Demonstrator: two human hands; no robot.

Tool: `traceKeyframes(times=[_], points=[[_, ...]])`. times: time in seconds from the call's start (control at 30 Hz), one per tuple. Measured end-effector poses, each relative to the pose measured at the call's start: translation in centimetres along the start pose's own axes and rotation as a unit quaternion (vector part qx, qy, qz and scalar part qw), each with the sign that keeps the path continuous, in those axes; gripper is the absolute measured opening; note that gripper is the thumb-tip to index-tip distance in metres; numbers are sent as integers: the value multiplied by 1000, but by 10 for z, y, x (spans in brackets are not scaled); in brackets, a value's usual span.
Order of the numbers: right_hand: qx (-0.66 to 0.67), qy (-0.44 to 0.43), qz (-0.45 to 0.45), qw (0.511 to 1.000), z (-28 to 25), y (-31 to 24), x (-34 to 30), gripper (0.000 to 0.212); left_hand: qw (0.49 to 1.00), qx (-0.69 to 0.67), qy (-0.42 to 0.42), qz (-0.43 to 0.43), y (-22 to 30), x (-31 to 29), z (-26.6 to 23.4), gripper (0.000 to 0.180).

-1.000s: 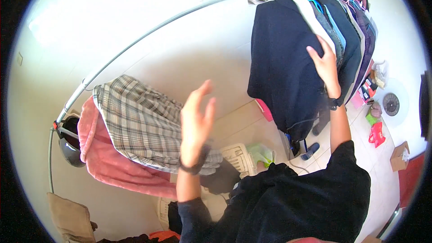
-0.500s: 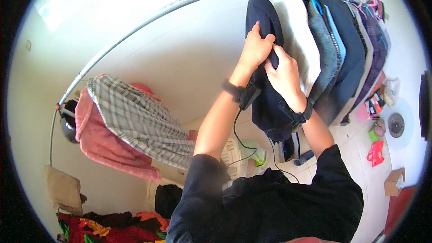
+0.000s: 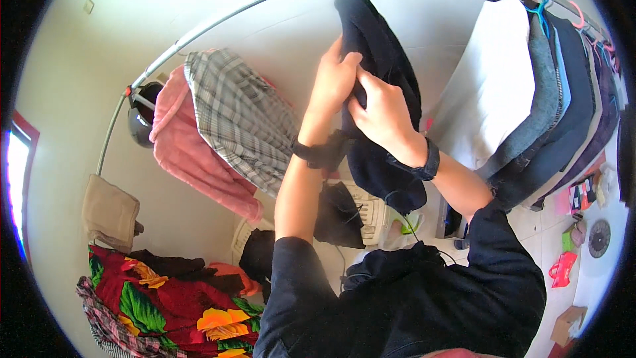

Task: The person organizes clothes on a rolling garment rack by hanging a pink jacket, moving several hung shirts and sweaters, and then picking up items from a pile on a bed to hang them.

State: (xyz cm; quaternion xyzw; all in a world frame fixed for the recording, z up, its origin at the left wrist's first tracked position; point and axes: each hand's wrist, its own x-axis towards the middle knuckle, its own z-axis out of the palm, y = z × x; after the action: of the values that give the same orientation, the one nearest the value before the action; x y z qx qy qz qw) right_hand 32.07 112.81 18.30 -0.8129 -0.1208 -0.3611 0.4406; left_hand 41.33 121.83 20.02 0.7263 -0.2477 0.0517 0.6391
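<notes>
A black long garment, perhaps a jacket (image 3: 381, 46), hangs from the metal rail (image 3: 265, 1) by a hanger whose hook shows at the top. My left hand (image 3: 335, 76) is closed on its left edge, thumb pressed against the cloth. Just right of and below it, my right hand (image 3: 385, 111) grips the same edge, with its fingers bent around the fabric. The two hands almost touch. Cloth hides the fingertips and most of the hanger. Each wrist wears a black band.
To the right hang a white garment (image 3: 495, 76), a grey one (image 3: 542, 86) and several darker ones. On the left are a plaid shirt (image 3: 235, 103), a pink robe (image 3: 189, 142) and a dark helmet (image 3: 141, 116). A red floral blanket (image 3: 159, 292) lies lower left; a pale plastic basket (image 3: 371, 202) stands below.
The black garment has moved left along the rail, away from the white one, with both hands still on it. The view has shifted, bringing more of the left side in.
</notes>
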Motion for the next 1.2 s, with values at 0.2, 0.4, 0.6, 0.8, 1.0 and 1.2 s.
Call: traceKeyframes(times=[0.2, 0.4, 0.6, 0.8, 1.0, 1.2], points=[[28, -47, -11, 998, 64, -33, 8, 40, 998, 40, 45, 11, -8, -12, -80, 40], [29, -105, -41, 993, 126, -56, 16, 39, 995, 38, 93, -18, -32, -20, -155, 39], [7, -124, -34, 992, 170, -62, 18, 52, 996, 2, 70, -51, -16, -27, -189, 37], [-3, -100, -41, 994, 181, -75, 12, 61, 996, 60, 66, -21, -31, -23, -209, 28], [32, -114, -21, 993, 150, -67, 5, 67, 994, 90, 61, -13, -18, -22, -190, 33], [-34, -1, -73, 997, 34, -12, -31, 37, 964, 228, 96, 103, -24, -52, -178, 48]])
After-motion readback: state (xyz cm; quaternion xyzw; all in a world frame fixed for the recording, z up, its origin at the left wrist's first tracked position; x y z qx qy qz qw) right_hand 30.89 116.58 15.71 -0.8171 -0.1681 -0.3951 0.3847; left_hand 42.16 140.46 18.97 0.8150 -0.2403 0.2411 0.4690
